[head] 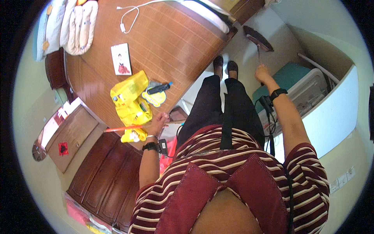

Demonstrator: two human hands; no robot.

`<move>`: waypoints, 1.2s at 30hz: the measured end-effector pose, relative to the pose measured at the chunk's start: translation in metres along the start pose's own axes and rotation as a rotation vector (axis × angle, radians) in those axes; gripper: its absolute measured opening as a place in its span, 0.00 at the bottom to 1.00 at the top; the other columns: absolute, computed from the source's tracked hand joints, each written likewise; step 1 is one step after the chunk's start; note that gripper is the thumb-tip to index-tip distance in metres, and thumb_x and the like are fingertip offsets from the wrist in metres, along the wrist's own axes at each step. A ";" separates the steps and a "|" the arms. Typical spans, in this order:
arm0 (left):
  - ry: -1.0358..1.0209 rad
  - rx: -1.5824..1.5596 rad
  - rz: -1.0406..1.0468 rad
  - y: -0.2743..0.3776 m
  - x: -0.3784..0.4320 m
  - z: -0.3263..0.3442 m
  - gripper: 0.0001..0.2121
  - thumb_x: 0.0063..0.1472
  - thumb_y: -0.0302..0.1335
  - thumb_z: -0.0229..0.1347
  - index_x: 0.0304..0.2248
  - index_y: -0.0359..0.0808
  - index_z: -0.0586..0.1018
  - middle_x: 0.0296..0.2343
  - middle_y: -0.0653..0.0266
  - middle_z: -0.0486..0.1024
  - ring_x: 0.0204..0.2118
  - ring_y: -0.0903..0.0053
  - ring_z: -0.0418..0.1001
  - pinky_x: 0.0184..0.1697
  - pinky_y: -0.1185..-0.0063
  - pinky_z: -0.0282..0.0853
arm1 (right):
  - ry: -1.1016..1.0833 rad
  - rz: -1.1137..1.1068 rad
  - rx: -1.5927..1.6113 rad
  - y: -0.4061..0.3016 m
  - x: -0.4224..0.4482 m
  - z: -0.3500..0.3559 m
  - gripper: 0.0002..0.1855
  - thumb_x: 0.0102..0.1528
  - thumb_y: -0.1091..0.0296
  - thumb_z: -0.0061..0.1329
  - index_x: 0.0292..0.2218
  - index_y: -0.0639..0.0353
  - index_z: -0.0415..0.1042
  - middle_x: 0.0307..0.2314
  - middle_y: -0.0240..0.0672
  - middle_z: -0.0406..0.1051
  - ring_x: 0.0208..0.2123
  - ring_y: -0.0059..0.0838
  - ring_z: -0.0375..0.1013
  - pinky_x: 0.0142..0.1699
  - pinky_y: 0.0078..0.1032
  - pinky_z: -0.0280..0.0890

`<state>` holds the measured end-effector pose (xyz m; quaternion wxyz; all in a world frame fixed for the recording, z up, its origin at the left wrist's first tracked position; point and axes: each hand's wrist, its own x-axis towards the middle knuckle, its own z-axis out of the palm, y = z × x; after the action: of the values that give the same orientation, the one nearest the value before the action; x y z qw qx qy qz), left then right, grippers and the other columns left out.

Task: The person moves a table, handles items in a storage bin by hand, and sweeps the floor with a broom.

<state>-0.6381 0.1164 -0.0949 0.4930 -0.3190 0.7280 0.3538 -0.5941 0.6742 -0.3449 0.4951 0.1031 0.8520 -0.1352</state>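
My right hand grips the handle of a broom, whose dark bristles rest on the tiled floor ahead. My left hand is beside the bed edge with its fingers curled around an orange stick; the stick juts out to the left, and its other end is hidden. Right by that hand, on the bed, lie crumpled yellow plastic bags. A black handheld device rests there on a yellow and grey card or fan.
The bed with a brown mat holds a notepad, a white cable and folded quilts. A lidded plastic storage box and a white panel stand at my right. A dark wooden cabinet is at the left.
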 end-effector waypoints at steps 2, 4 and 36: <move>0.042 -0.024 -0.089 -0.020 -0.026 0.010 0.20 0.62 0.39 0.52 0.49 0.36 0.70 0.38 0.65 0.75 0.41 0.74 0.74 0.38 0.75 0.72 | -0.042 -0.085 -0.221 -0.023 0.004 0.032 0.15 0.49 0.73 0.48 0.39 0.71 0.74 0.36 0.51 0.73 0.40 0.51 0.71 0.48 0.37 0.64; 0.072 -0.146 -0.169 -0.061 -0.049 0.017 0.20 0.62 0.38 0.53 0.49 0.36 0.70 0.39 0.63 0.75 0.42 0.73 0.74 0.39 0.75 0.72 | -0.127 -0.118 -0.063 -0.093 -0.040 -0.006 0.16 0.48 0.74 0.48 0.39 0.71 0.74 0.39 0.54 0.72 0.42 0.53 0.71 0.50 0.38 0.64; 0.206 -0.711 -0.185 -0.365 -0.115 0.103 0.24 0.63 0.35 0.50 0.54 0.30 0.64 0.45 0.53 0.72 0.44 0.69 0.74 0.38 0.75 0.73 | -0.291 -0.620 -0.196 -0.362 -0.118 0.157 0.12 0.47 0.73 0.46 0.31 0.72 0.75 0.34 0.59 0.72 0.37 0.53 0.74 0.41 0.43 0.69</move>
<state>-0.2556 0.0157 -0.0868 0.3056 -0.5683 0.5738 0.5044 -0.5205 0.2761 -0.2702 0.5545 -0.2284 0.7722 -0.2100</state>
